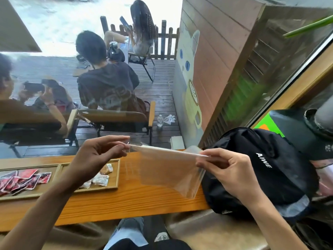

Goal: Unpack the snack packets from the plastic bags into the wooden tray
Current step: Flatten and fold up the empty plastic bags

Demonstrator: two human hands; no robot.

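Note:
A clear plastic bag (167, 168) hangs stretched between my two hands above the wooden counter, and I see nothing inside it. My left hand (98, 154) pinches its top left corner. My right hand (223, 166) pinches the top right corner. The wooden tray (118, 175) lies on the counter to the left, partly under my left forearm. Its left compartment holds several red snack packets (23, 180). The right compartment holds several white and tan snack packets (100, 178), some hidden by my arm.
A black backpack (261, 168) rests on the counter's right end, right beside my right hand. The narrow wooden counter (126, 201) runs along a window; people sit on chairs on the deck outside. My legs and shoes show below the counter's near edge.

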